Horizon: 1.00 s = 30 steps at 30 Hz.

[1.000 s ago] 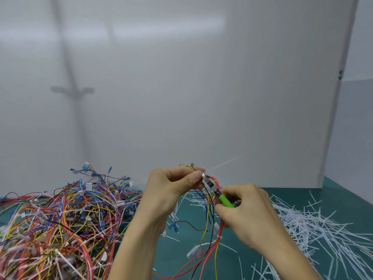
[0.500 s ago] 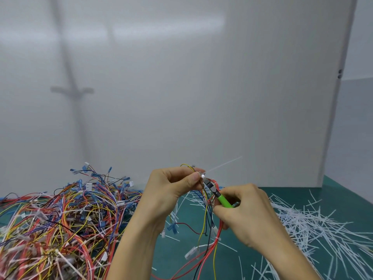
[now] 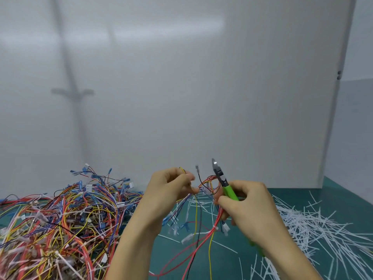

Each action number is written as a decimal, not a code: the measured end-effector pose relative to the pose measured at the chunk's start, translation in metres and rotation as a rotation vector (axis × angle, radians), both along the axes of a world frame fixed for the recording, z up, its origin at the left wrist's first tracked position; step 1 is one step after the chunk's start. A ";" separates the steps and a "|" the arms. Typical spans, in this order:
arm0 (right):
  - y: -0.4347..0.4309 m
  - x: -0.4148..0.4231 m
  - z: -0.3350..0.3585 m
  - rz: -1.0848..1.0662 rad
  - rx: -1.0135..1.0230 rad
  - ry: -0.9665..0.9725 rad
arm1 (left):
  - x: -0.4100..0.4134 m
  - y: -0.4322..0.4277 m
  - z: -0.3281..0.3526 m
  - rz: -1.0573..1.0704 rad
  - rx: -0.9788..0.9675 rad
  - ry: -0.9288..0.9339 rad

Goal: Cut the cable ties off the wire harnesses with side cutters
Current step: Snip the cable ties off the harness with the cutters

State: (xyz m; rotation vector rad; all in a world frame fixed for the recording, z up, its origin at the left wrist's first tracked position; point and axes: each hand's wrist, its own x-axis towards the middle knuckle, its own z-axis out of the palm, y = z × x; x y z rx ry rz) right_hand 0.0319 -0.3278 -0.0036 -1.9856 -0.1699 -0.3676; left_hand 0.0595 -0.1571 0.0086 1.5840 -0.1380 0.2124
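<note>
Side cutters [image 3: 219, 175] lifted clear; right fingers [image 3: 249, 187] grip them, left fingers [image 3: 181, 179] pinch harness [image 3: 205, 179].

2 bare forearms are raised side by side from the lower edge, the wrists near each other. The left grip [image 3: 169, 190] is curled, with a thin multicoloured wire harness [image 3: 210, 178] pinched at its fingertips. The right grip [image 3: 248, 207] is wrapped round green-handled steel side cutters [image 3: 228, 190], held tip-up.

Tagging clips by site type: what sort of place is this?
Probably a factory or workshop rework bench: a tangled heap of multicoloured wire harnesses on a dark green table mat, a spread of cut white plastic cable ties, and green-handled metal side cutters in the right hand.
</note>
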 end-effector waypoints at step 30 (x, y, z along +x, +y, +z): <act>-0.002 0.009 -0.007 -0.046 0.219 -0.169 | -0.006 -0.015 -0.007 -0.368 0.201 -0.029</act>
